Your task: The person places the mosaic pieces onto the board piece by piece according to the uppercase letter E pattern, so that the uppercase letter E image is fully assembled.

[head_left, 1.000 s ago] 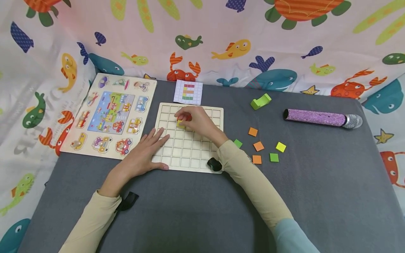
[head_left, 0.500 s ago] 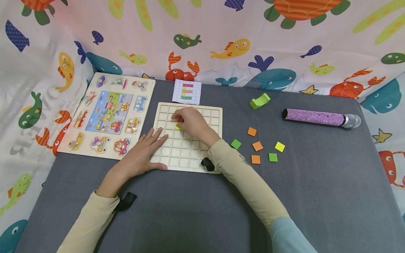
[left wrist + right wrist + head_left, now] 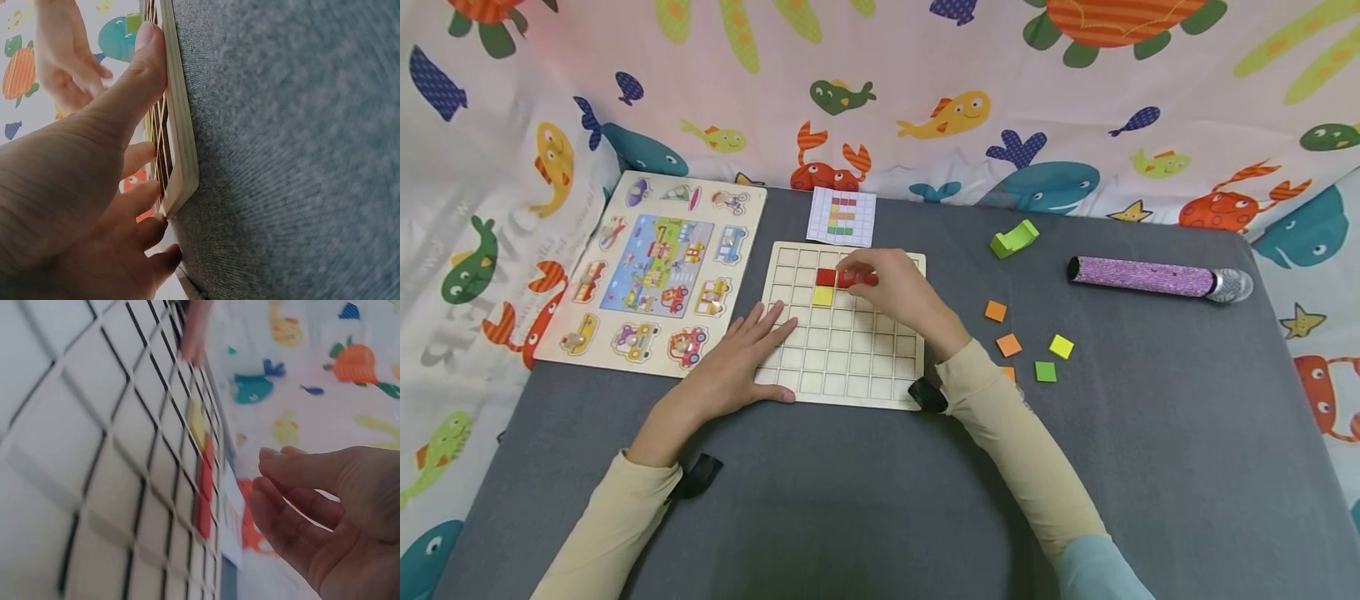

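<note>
Wooden grid (image 3: 838,364) holds red, yellow tiles (image 3: 825,277) | left fingers (image 3: 780,336) spread | right fingers (image 3: 281,528) half-curled, empty

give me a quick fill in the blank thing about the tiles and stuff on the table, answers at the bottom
1. The right hand is at a row of ____ tiles on the grid board.
2. Directly below that row's left end sits one ____ tile.
3. In the head view, the purple microphone lies to the ____ of the grid board.
4. Of the visible loose squares, three are ____.

Missing words: red; yellow; right; orange
</note>
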